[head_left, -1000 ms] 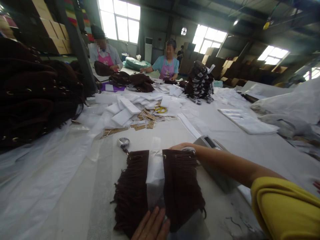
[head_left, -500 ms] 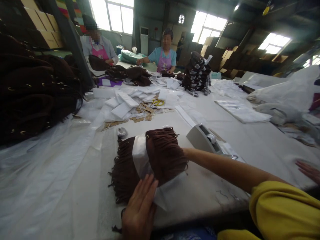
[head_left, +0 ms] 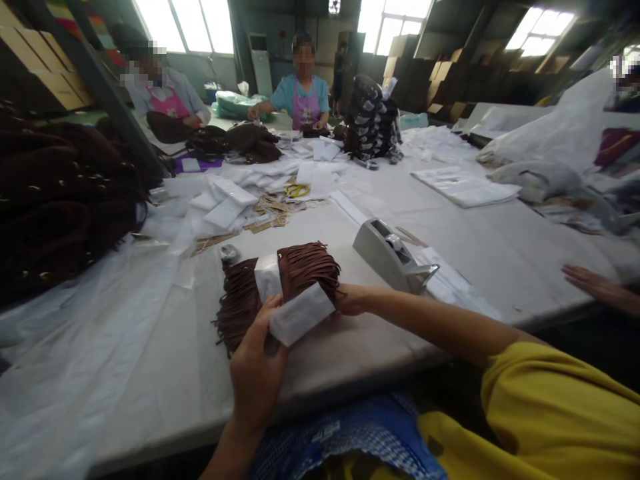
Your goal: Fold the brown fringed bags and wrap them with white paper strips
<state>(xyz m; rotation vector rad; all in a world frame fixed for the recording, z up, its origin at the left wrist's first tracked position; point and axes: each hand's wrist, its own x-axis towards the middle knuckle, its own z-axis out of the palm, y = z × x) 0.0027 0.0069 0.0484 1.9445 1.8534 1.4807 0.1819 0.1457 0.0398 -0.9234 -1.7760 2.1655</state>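
Observation:
A brown fringed bag (head_left: pixel 305 267), folded into a bundle, lies on the white-covered table in front of me. A white paper strip (head_left: pixel 303 315) runs across its middle, and its near end stands up off the bag. My left hand (head_left: pixel 260 353) pinches that raised end between thumb and fingers. At the bag's right end, my right hand (head_left: pixel 350 300) grips the fringed edge; its fingertips are hidden behind the fringe and the paper. Just beyond my right forearm stands a grey tape dispenser (head_left: pixel 385 257).
Brown bags (head_left: pixel 65 207) are heaped at the left. White packets (head_left: pixel 227 203), brown tags (head_left: pixel 273 213) and yellow scissors (head_left: pixel 297 191) lie ahead. A stack of wrapped brown bundles (head_left: pixel 370 123) stands farther back. Two co-workers sit across; another person's hand (head_left: pixel 595 280) rests at the right edge.
My left hand has gone from lying flat on the near side of the bundle to lifting the white paper's end. My right hand has come nearer, out from behind the bag. The view has shifted.

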